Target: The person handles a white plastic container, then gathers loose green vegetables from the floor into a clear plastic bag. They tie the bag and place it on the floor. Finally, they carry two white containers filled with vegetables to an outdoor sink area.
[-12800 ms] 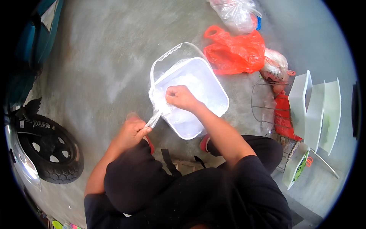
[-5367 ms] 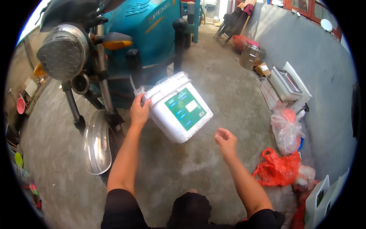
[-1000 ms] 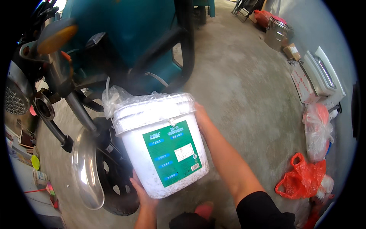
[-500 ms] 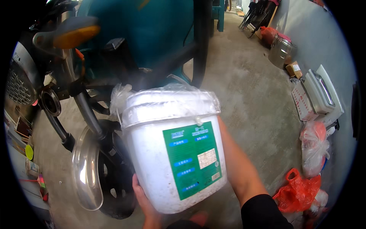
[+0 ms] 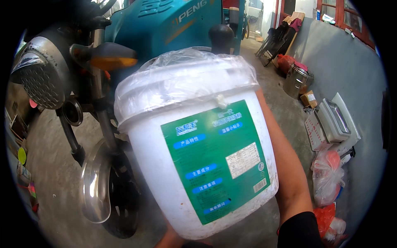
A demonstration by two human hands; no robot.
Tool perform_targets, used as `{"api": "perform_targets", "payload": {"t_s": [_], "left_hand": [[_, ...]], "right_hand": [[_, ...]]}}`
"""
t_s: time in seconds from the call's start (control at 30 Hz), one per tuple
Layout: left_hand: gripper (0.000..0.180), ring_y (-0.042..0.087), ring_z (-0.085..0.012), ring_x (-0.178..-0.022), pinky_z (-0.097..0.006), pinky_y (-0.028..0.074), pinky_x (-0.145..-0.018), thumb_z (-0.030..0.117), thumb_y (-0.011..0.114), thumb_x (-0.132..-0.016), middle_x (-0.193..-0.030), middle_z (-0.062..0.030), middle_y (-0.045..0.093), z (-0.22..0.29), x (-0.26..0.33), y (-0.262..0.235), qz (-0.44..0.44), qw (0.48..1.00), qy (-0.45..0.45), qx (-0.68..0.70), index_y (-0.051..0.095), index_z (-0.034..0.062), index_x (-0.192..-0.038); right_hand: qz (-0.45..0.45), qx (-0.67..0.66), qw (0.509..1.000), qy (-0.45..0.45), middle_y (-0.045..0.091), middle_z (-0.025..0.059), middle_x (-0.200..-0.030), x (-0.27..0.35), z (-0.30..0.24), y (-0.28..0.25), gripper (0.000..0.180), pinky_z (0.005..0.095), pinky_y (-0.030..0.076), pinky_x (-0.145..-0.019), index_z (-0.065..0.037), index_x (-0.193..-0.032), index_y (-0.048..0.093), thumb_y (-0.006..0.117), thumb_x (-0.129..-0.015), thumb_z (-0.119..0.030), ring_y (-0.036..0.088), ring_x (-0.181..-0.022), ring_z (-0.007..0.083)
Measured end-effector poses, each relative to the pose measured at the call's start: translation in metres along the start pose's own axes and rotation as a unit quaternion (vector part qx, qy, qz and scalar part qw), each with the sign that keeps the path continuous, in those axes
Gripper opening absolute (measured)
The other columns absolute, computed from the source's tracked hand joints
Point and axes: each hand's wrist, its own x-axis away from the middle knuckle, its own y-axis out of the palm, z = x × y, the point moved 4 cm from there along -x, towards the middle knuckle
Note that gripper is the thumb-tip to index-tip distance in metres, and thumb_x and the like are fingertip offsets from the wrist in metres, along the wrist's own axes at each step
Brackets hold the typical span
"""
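A white plastic bucket (image 5: 144,161) fills the middle of the view, held up off the floor and tilted. Clear crumpled plastic film (image 5: 186,80) covers its top, and a green printed label (image 5: 215,165) faces me. Under its lower left edge shows part of my left hand (image 5: 170,237), closed against the bucket with its fingers out of sight. My right forearm (image 5: 291,173), in a black sleeve, reaches up behind the right side; the bucket hides the right hand that supports it.
A teal three-wheeled vehicle (image 5: 178,25) with a front wheel, a shiny mudguard (image 5: 94,190) and an orange turn signal (image 5: 113,62) stands at the left. Along the right wall are a metal pot (image 5: 297,80), a scale-like white device (image 5: 335,120) and plastic bags (image 5: 326,175).
The bucket has risen and come closer, now looking larger. My left hand's fingers and thumb have slipped out of sight behind it. The view has tipped up, showing more of the vehicle and far wall.
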Motion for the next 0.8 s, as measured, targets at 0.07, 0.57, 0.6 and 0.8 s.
{"api": "perform_targets", "payload": {"t_s": [0.07, 0.57, 0.6, 0.8], "left_hand": [[0.069, 0.047, -0.0243, -0.11, -0.041, 0.041, -0.092, 0.057, 0.036, -0.087, -0.126, -0.0111, 0.042, 0.009, 0.008, 0.018, -0.023, 0.999, 0.041, -0.007, 0.026, 0.0063, -0.132], [0.097, 0.035, -0.0213, -0.117, -0.035, 0.026, -0.1, 0.054, 0.062, -0.074, -0.13, -0.0135, 0.033, 0.05, 0.027, 0.141, -0.118, 0.913, 0.33, -0.21, 0.015, -0.0033, -0.135], [0.099, 0.038, -0.02, -0.113, -0.034, 0.03, -0.096, 0.051, 0.067, -0.071, -0.126, -0.0123, 0.035, 0.048, 0.03, 0.144, -0.138, 0.906, 0.356, -0.184, 0.015, -0.0034, -0.136], [0.058, 0.042, -0.01, -0.081, -0.023, 0.037, -0.072, 0.033, 0.059, -0.083, -0.091, -0.0028, 0.044, 0.072, -0.009, 0.133, -0.175, 0.888, 0.399, -0.15, 0.035, -0.0035, -0.121]], "right_hand": [[-0.007, 0.003, 1.0, -0.005, 0.061, 0.0104, -0.094, 0.001, -0.007, 0.004, 0.026, 0.0292, 0.048, -0.072, -0.001, -0.106, 0.056, 0.051, -0.087, -0.019, 0.059, -0.081, 0.017], [-0.021, 0.049, 0.998, -0.022, 0.061, 0.0105, -0.092, 0.01, -0.02, 0.017, 0.024, 0.0298, 0.049, -0.071, -0.001, -0.104, 0.055, 0.05, -0.087, -0.017, 0.059, -0.08, 0.0178], [-0.019, 0.054, 0.998, -0.024, 0.061, 0.0105, -0.092, 0.009, -0.02, 0.017, 0.024, 0.0299, 0.049, -0.071, -0.001, -0.104, 0.055, 0.05, -0.087, -0.017, 0.059, -0.08, 0.0178], [-0.032, 0.062, 0.997, -0.038, 0.061, 0.0106, -0.091, -0.001, -0.028, 0.023, 0.023, 0.0301, 0.049, -0.071, -0.002, -0.104, 0.055, 0.05, -0.087, -0.016, 0.06, -0.08, 0.0181]]}}
